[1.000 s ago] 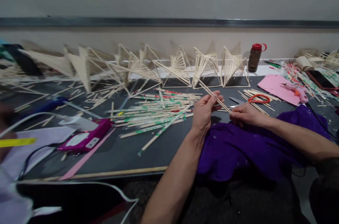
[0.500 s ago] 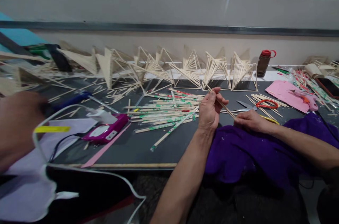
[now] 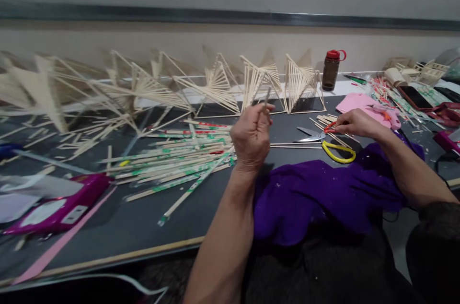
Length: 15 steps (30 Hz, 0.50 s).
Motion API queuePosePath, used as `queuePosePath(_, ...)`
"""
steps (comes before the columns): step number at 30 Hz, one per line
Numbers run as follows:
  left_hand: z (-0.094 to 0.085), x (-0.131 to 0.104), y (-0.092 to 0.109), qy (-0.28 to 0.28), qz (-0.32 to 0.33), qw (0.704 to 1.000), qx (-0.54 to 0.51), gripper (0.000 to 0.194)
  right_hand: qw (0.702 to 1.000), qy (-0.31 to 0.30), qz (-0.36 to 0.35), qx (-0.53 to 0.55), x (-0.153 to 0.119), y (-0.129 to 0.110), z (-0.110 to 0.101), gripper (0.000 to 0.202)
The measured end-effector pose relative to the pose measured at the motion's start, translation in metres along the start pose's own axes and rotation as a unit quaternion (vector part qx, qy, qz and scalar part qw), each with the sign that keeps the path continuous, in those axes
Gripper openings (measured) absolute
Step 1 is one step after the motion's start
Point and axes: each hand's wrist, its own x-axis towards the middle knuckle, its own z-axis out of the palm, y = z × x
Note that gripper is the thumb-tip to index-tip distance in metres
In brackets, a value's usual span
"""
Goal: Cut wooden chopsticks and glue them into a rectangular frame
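Note:
My left hand [image 3: 251, 137] is closed around a thin wooden stick [image 3: 268, 95], whose end pokes up past the fingers; the rest of it is hidden by the hand. To the right, my right hand [image 3: 355, 123] pinches the red handle of the scissors [image 3: 311, 136]. Their blades lie parted and point left, and the yellow handle loop rests toward me. Loose sticks lie beneath and beside the scissors. Left of my left hand spreads a pile of paper-wrapped chopsticks [image 3: 172, 162]. A purple cloth [image 3: 309, 198] is bunched below both hands.
Several stick-built twisted frames [image 3: 262, 78] line the wall. A brown bottle [image 3: 330, 71] with a red lid stands behind the scissors. A pink sheet [image 3: 350, 102] with a glue gun lies at right, near a phone [image 3: 416, 97]. A magenta power strip [image 3: 68, 203] sits at left.
My right hand has left the stick and moved right to the scissors' red handle. My left hand keeps the stick, now tipped more upright. The view has turned right; another person's hand is out of sight.

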Motion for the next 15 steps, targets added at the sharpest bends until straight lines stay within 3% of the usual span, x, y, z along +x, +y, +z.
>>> queuePosePath(2, 0.004, -0.009, -0.004, -0.05, 0.075, 0.992, 0.089, 0.029, 0.993, -0.033, 0.003, -0.109, 0.002, 0.002, 0.005, 0.017)
queuePosePath(4, 0.008, -0.016, -0.01, -0.085, 0.108, 0.982, 0.133, 0.031, 0.977, -0.032, 0.015, -0.209, 0.005, -0.001, 0.014, 0.022)
queuePosePath(8, 0.014, -0.022, -0.016, -0.131, 0.088, 0.977, 0.143, 0.032, 0.937, 0.002, 0.024, -0.349, 0.01, -0.006, 0.03, 0.031)
queuePosePath(15, 0.015, -0.022, -0.019, -0.133, 0.035, 0.985, 0.106, 0.027, 0.916, -0.03, 0.007, -0.401, 0.02, 0.003, 0.031, 0.034)
